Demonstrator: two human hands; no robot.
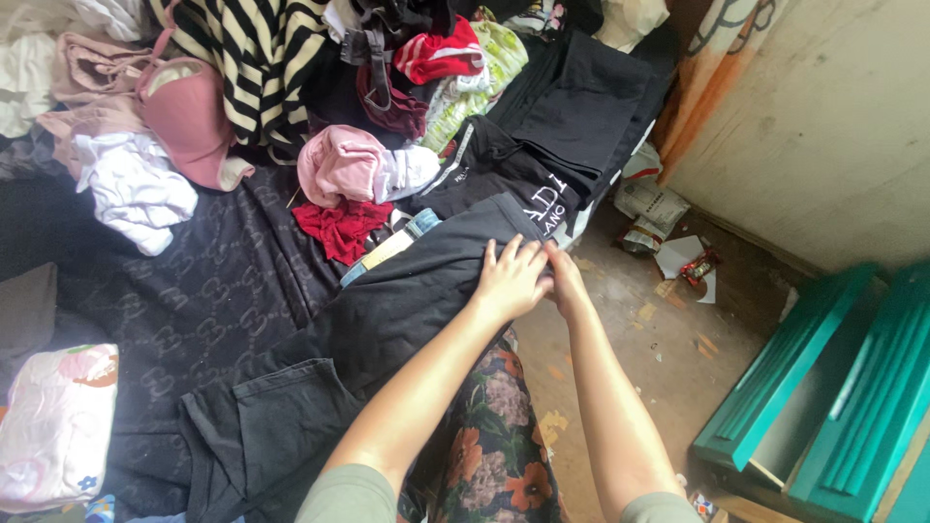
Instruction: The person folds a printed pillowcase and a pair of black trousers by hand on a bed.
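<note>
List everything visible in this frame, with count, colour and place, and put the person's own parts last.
black garment: one, black, spread on the bed under both hands
dark bedcover: one, dark with a patterned print, left half
red cloth: one, red, crumpled above the black garment
pink garment: one, pink, bunched beside the red cloth
white garment: one, white, upper left
striped garment: one, black and cream, top centre
folded black clothes: a stack, black, top right of the bed
floral pillow: one, pale pink, lower left
teal wooden frame: one, teal, lower right on the floor
paper litter: several scraps, floor by the wall
left hand: flat on the black garment
right hand: at the garment's edge
</note>
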